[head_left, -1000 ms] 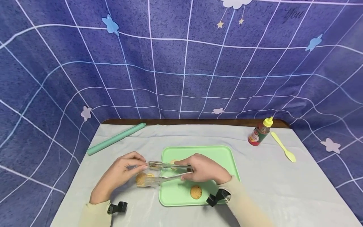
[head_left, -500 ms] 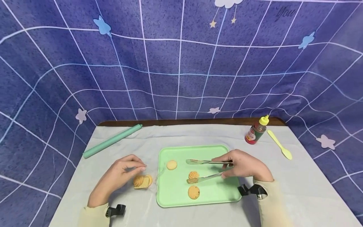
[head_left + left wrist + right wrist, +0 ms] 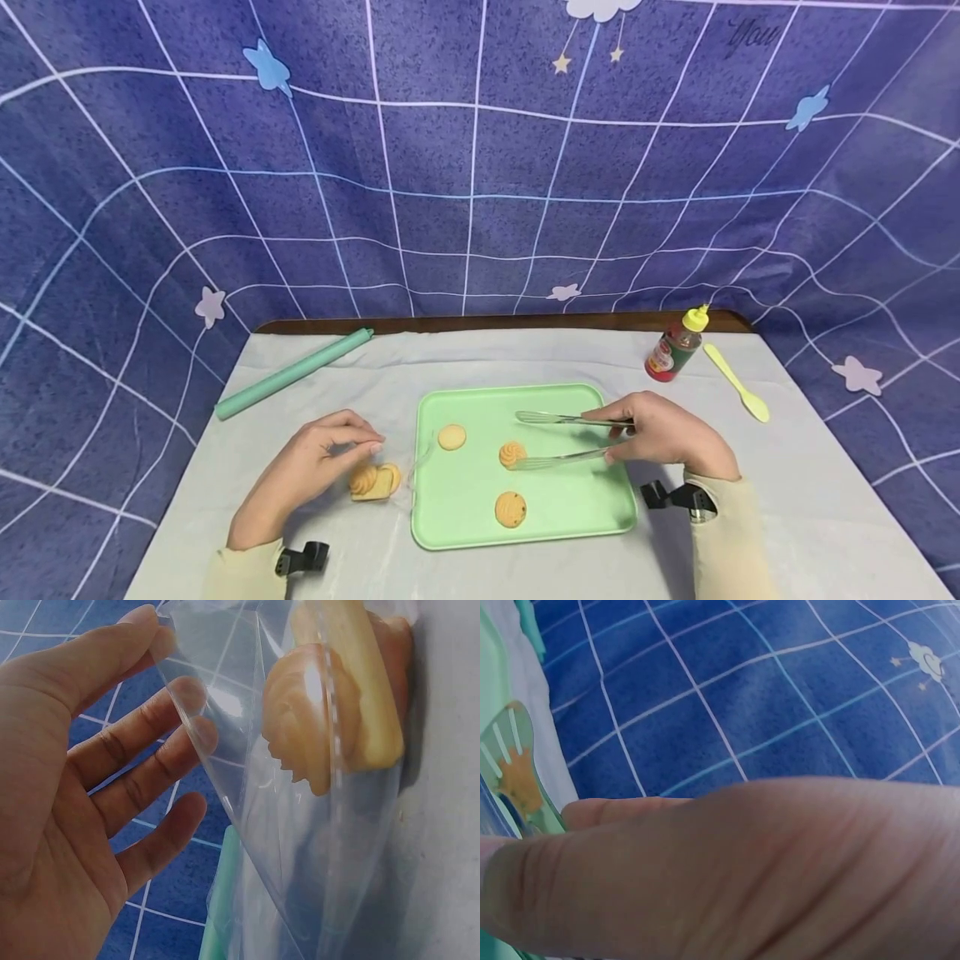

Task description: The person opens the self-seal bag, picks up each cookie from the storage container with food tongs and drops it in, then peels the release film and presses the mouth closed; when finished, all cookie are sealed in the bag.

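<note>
My left hand (image 3: 318, 462) pinches the edge of a clear plastic bag (image 3: 247, 787) between thumb and forefinger; its other fingers are spread. Inside the bag are several cookies (image 3: 304, 712), among them a swirled one and a pale bar. Over the light green tray (image 3: 570, 512), my right hand (image 3: 663, 429) holds metal tongs (image 3: 566, 419), their slotted ends apart. A swirl cookie (image 3: 511, 453) lies at the tip of the lower tong arm, partly overlapped by it. Also on the tray are a plain round cookie (image 3: 452, 437) and a dark-specked cookie (image 3: 511, 509).
A green rolling-pin-like rod (image 3: 294, 373) lies at the back left of the white-covered table (image 3: 480, 354). At the back right stand a red sauce bottle (image 3: 675, 348) with a yellow cap and, beside it, a yellow spoon (image 3: 737, 383). A blue curtain (image 3: 442, 225) hangs behind.
My right hand has drawn the tongs rightward from the bag to over the tray. A swirl cookie now lies on the tray, apart from the upper tong arm. The left hand stays at the bag.
</note>
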The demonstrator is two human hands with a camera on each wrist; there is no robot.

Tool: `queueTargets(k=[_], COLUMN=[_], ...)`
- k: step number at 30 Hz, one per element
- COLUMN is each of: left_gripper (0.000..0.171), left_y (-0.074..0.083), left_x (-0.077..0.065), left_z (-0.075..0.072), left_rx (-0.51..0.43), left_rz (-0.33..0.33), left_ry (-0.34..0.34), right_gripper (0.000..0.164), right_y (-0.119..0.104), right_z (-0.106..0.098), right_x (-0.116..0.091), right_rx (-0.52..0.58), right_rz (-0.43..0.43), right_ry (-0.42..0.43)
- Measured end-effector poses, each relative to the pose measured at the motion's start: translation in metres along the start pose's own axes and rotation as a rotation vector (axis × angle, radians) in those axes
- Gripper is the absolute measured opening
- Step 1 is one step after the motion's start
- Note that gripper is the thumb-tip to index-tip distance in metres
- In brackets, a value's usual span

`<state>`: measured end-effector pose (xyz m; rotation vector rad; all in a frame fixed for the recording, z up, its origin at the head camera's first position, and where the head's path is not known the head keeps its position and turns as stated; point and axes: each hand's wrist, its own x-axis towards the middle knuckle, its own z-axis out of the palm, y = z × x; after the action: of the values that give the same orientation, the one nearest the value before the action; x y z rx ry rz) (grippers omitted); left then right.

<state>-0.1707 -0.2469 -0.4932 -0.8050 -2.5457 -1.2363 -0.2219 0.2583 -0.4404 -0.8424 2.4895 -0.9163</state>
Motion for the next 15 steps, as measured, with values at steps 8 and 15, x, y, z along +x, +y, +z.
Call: queueTargets(k=[8, 15], left_gripper=[0.017, 0.017], left_y=[0.001, 0.0017], left_x=[-0.0004, -0.0001], left_z=[-0.001, -0.002], left_rx=[0.005, -0.011], left_rz=[-0.006, -0.011], left_ry=[0.004, 0.001], right_gripper=[0.057, 0.051], right_y=[-0.0002, -0.0026], right_z=[-0.0004, 0.0046], right_x=[0.0002, 0.0057], right_rx=[0.012, 0.088], right_rz=[-0.013, -0.046], right_ry=[-0.005, -0.059])
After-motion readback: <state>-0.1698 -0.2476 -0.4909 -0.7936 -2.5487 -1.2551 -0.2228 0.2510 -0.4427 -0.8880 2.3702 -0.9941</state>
